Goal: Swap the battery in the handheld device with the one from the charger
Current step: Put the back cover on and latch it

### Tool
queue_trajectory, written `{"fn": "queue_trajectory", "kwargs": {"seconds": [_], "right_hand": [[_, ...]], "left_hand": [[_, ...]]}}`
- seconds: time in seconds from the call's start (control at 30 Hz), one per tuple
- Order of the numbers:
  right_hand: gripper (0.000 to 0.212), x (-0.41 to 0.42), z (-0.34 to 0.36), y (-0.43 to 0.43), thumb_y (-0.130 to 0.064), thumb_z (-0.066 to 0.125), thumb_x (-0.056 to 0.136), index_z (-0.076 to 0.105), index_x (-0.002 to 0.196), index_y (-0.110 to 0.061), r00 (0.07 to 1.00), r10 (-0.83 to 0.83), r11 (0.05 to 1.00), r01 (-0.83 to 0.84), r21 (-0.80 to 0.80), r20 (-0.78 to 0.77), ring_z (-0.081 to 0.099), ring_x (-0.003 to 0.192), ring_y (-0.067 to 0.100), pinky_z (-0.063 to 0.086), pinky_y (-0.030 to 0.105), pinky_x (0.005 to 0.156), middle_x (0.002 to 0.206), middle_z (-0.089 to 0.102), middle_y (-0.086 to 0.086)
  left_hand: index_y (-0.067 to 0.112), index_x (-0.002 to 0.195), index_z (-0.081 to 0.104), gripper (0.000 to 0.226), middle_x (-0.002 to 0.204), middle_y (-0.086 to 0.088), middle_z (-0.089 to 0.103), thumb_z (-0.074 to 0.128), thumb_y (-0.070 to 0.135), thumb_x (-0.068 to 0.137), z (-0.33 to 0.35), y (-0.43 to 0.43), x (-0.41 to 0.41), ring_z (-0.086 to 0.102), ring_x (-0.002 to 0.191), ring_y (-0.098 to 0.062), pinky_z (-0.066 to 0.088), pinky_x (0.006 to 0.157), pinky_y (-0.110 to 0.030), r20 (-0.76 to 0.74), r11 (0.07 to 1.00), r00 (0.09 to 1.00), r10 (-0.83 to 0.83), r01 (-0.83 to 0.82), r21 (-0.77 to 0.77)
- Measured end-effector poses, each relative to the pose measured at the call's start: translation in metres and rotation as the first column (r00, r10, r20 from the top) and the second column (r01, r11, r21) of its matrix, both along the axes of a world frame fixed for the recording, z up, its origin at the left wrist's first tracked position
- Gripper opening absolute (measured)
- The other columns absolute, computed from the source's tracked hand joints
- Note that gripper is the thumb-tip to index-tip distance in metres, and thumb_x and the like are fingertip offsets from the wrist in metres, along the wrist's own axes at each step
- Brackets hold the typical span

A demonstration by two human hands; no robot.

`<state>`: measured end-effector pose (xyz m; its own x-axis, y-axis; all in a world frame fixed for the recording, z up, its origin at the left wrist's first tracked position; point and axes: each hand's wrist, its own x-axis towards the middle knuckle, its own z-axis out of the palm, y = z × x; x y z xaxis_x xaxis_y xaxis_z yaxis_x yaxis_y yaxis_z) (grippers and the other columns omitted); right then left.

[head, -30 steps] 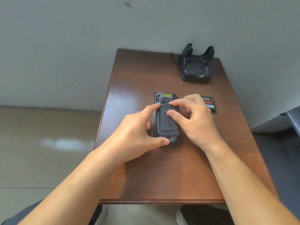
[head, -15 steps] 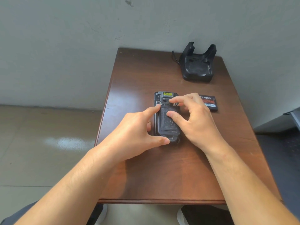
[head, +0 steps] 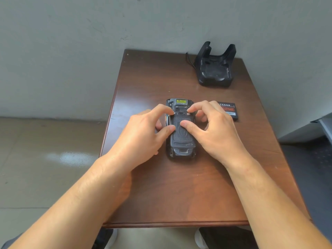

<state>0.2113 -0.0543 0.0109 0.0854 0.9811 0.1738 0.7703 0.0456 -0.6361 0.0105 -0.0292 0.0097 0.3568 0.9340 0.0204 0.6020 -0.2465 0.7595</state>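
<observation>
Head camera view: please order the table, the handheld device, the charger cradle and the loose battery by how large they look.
1. table
2. handheld device and charger cradle: they look about alike; the cradle stands farther away, so I do not rank them.
3. loose battery, partly hidden by the right hand.

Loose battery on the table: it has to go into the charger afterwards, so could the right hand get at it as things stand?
Probably yes. The loose battery lies flat just beyond the right hand, nothing on top of it. That hand's fingers are busy on the handheld device, so they must let go first.
</observation>
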Motion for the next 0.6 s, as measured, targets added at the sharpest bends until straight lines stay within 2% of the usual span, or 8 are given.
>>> {"fn": "queue_trajectory", "kwargs": {"seconds": [0.07,0.17,0.3,0.4,0.53,0.6], "right_hand": [[0.030,0.001,0.000,0.000,-0.046,0.075,0.082,0.065,0.106,-0.032,1.000,0.005,1.000,-0.005,-0.004,0.002,0.052,0.086,-0.008,0.037,0.009,0.075,0.090,0.051,-0.017],[0.028,0.002,-0.001,0.000,-0.047,0.074,0.083,0.063,0.104,-0.032,1.000,0.007,1.000,-0.007,-0.003,0.010,0.055,0.084,0.002,0.040,0.017,0.074,0.089,0.052,-0.014],[0.029,0.003,-0.001,0.001,-0.048,0.076,0.081,0.063,0.099,-0.029,1.000,-0.007,1.000,0.007,0.005,-0.012,0.053,0.077,0.001,0.041,0.018,0.072,0.088,0.054,-0.012],[0.031,0.002,-0.002,0.001,-0.047,0.077,0.080,0.064,0.098,-0.026,1.000,-0.014,1.000,0.014,0.017,-0.026,0.056,0.082,0.005,0.045,0.020,0.073,0.091,0.058,-0.010],[0.033,0.002,-0.004,0.003,-0.047,0.078,0.079,0.066,0.099,-0.023,1.000,-0.016,0.999,0.017,0.027,-0.019,0.058,0.084,0.007,0.046,0.018,0.073,0.094,0.060,-0.010],[0.034,0.002,-0.003,0.002,-0.046,0.080,0.079,0.066,0.099,-0.022,1.000,-0.018,0.999,0.018,0.038,-0.018,0.057,0.082,0.006,0.045,0.016,0.073,0.093,0.060,-0.010]], "left_hand": [[0.044,0.123,0.057,0.030,0.082,0.007,0.057,0.065,0.044,0.093,-0.002,0.003,-0.001,0.060,0.057,-0.007,0.057,0.055,-0.032,-0.044,0.998,0.999,-0.019,0.021,0.052],[0.045,0.128,0.057,0.038,0.081,0.008,0.058,0.064,0.052,0.091,-0.003,0.010,-0.001,0.053,0.061,0.000,0.047,0.054,-0.024,-0.081,0.996,0.996,-0.043,0.050,0.080],[0.042,0.124,0.060,0.031,0.079,0.008,0.059,0.063,0.047,0.094,-0.006,0.015,0.004,0.052,0.061,0.002,0.041,0.052,-0.019,-0.064,0.990,0.997,-0.043,0.051,0.132],[0.039,0.118,0.065,0.024,0.082,0.007,0.057,0.065,0.037,0.095,-0.009,0.017,0.006,0.053,0.065,0.000,0.047,0.055,-0.022,-0.017,0.988,1.000,-0.023,0.025,0.149],[0.037,0.111,0.066,0.018,0.084,0.007,0.055,0.069,0.034,0.093,-0.012,0.020,0.007,0.063,0.067,-0.014,0.056,0.058,-0.037,0.035,0.992,0.999,-0.010,0.006,0.125],[0.037,0.107,0.065,0.015,0.083,0.007,0.057,0.069,0.033,0.093,-0.013,0.019,0.007,0.065,0.066,-0.015,0.058,0.057,-0.042,0.043,0.992,0.999,-0.004,-0.001,0.126]]}}
